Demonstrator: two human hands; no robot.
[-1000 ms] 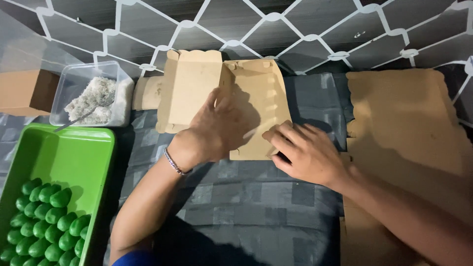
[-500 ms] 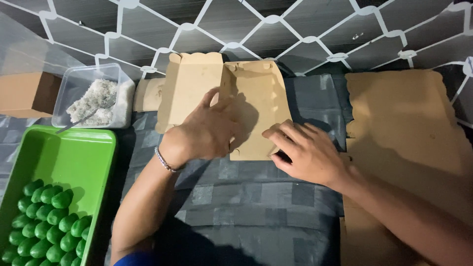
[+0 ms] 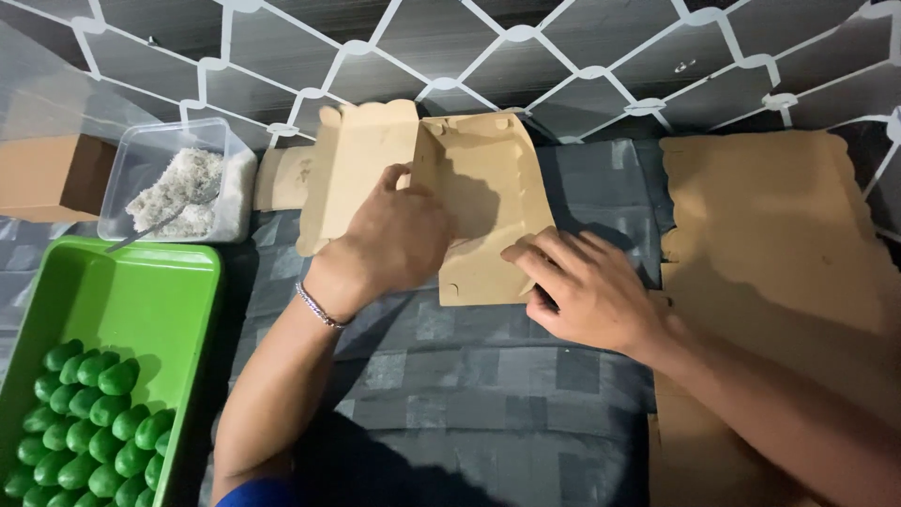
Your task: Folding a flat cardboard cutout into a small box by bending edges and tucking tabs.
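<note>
Left hand (image 3: 399, 239) further onto cardboard sheet (image 3: 488, 202) (green tray (image 3: 141, 300) beside).

A home food-packing spot: green tray (image 3: 141, 300) of sweets (image 3: 84, 413), cardboard box blanks (image 3: 779, 244).

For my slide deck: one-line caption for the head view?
Both hands, left hand and right hand, press a flat cardboard box blank beside a green tray.

Open cloth in front, clutter on both flanks

Bare grey checked cloth (image 3: 488, 376) lay free toward the person; a green tray (image 3: 141, 300) and clear tub (image 3: 178, 183) blocked the left, a cardboard stack (image 3: 779, 235) the right.
</note>
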